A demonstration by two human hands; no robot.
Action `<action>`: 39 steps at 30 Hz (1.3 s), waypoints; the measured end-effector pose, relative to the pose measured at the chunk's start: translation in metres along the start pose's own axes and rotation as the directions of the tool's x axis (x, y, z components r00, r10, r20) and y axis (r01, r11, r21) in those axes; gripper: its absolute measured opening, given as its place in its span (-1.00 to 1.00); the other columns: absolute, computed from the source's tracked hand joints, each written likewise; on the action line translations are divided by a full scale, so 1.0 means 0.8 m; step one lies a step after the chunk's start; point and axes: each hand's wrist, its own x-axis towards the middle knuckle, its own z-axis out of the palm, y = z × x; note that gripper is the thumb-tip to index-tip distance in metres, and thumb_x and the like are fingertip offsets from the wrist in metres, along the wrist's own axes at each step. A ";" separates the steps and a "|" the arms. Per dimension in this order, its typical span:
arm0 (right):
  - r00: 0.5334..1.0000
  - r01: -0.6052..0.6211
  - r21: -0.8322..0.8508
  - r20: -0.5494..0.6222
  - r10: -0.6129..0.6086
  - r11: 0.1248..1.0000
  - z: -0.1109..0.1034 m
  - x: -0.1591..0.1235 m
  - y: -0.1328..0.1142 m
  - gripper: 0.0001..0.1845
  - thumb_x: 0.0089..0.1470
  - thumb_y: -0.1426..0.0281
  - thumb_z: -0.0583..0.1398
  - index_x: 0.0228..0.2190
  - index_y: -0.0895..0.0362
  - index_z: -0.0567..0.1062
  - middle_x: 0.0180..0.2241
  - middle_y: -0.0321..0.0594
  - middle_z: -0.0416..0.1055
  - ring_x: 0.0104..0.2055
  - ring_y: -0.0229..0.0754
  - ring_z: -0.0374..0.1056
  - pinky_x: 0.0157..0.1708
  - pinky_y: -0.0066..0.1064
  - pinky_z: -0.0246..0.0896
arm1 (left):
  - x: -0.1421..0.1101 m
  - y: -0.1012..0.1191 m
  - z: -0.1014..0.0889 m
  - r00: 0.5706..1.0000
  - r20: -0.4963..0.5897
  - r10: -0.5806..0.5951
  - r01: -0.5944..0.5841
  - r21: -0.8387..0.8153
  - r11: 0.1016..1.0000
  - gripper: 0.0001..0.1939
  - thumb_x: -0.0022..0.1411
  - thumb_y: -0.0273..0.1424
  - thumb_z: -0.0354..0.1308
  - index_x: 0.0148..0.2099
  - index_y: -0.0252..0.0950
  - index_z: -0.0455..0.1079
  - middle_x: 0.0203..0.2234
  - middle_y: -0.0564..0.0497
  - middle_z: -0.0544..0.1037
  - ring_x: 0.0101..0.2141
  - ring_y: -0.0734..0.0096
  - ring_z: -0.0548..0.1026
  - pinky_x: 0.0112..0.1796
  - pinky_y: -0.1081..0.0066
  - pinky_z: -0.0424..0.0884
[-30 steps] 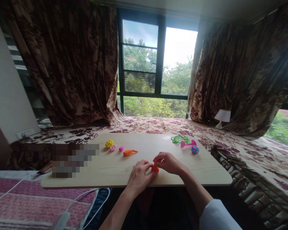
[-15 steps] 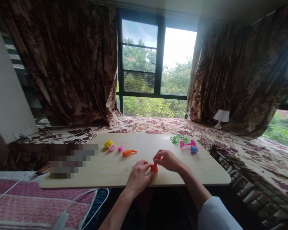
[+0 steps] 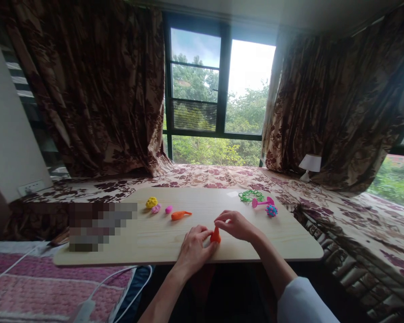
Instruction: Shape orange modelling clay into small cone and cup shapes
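Observation:
An orange clay piece (image 3: pixel 216 235), round at its base and narrowing upward to a point, stands on the table (image 3: pixel 148 244) close to its front edge. My left hand (image 3: pixel 195 246) has thumb and fingers closed around the round base. From the right, my right hand (image 3: pixel 234 224) pinches the pointed top between thumb and fingers. A second orange piece (image 3: pixel 178 216), fat at one end with a thin tail, lies beyond my left hand.
At the table's back left lie a yellow lump (image 3: pixel 151 202), a pale pink lump (image 3: pixel 155 208) and a small pink ball (image 3: pixel 169 209). Back right are green tangled strands (image 3: pixel 251 196), a pink dumbbell shape (image 3: pixel 260 203) and a knobbly blue-and-pink ball (image 3: pixel 271 211). A blurred patch covers the left side.
The narrow top of the orange clay piece shows longer and more pointed between my hands. Both hands keep nearly the same place.

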 end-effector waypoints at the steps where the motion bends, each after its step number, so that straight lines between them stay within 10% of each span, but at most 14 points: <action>1: 1.000 0.001 0.010 0.002 -0.001 1.000 0.000 0.000 0.001 -0.80 -0.02 0.35 0.15 -0.34 0.11 0.54 -0.32 -0.21 0.42 -0.34 -0.25 0.35 -0.35 -0.47 0.22 | 0.000 0.000 0.000 1.000 0.000 0.002 -0.002 0.004 1.000 -0.69 0.10 -0.15 -0.05 -0.23 -0.11 0.44 -0.32 0.00 0.43 -0.21 0.29 0.34 -0.17 0.32 0.22; 39: 1.000 0.004 -0.024 -0.009 -0.004 1.000 0.012 -0.004 0.014 -0.82 -0.10 0.40 0.20 -0.35 0.12 0.53 -0.36 -0.23 0.44 -0.36 -0.25 0.35 -0.36 -0.46 0.25 | 0.001 0.004 0.002 1.000 -0.005 0.004 -0.004 0.033 0.999 -0.71 0.11 -0.18 -0.05 -0.24 -0.12 0.43 -0.32 -0.01 0.42 -0.22 0.27 0.34 -0.17 0.30 0.23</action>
